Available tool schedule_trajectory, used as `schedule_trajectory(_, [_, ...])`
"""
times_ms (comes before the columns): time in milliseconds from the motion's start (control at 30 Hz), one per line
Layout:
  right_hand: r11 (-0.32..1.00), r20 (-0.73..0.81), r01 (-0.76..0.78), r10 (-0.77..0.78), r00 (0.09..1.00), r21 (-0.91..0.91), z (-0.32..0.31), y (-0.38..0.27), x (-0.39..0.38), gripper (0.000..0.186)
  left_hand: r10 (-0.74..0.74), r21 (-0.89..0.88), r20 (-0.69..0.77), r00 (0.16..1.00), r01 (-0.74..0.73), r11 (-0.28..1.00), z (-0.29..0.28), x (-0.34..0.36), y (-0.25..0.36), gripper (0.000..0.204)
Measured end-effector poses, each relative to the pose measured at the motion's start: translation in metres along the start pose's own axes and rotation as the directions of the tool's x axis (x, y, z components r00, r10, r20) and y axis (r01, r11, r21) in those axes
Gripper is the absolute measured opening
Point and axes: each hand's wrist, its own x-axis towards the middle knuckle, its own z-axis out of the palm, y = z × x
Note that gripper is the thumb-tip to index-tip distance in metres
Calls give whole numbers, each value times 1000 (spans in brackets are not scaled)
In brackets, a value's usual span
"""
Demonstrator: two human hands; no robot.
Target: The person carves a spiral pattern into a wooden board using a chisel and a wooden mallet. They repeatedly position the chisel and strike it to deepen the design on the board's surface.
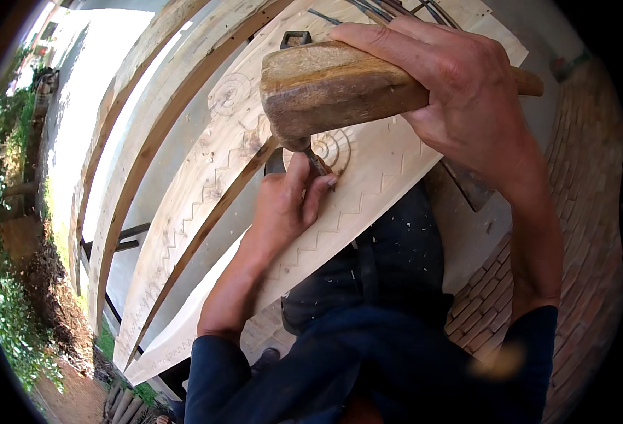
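Wooden mallet [325, 88] over chisel [316, 162], both in my fists.
My right hand [460, 85] wraps the mallet's handle; my left hand [287, 205] pinches the chisel just below it, tip on the carved plank [368, 191].

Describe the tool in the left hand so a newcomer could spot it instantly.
Start at the pale carved plank crossing the picture. Near its spiral carving, the left hand pinches a thin dark metal chisel. Unlike the bulky wooden mallet above in the right hand, it is slender.
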Motion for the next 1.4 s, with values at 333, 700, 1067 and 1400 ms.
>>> schedule_trajectory(333, [999,-82,24,-27,996,-41,12,0,5,70,-16,82,56,998,11,997,-2,-5,-1,23])
schedule_trajectory(700, [963,-214,-161,207,955,214,17,-1,-10,54,84,-72,23,996,-82,994,2,1,-15,16])
schedule_trajectory(1067, [301,217,-621,755,619,724,43,2,-71,30,-57,-412,-41,998,36,911,13,22,-18,19])
schedule_trajectory(1400, [294,237,-646,761,604,704,52,2,-70,34,-68,-393,23,997,71,917,6,22,-18,13])
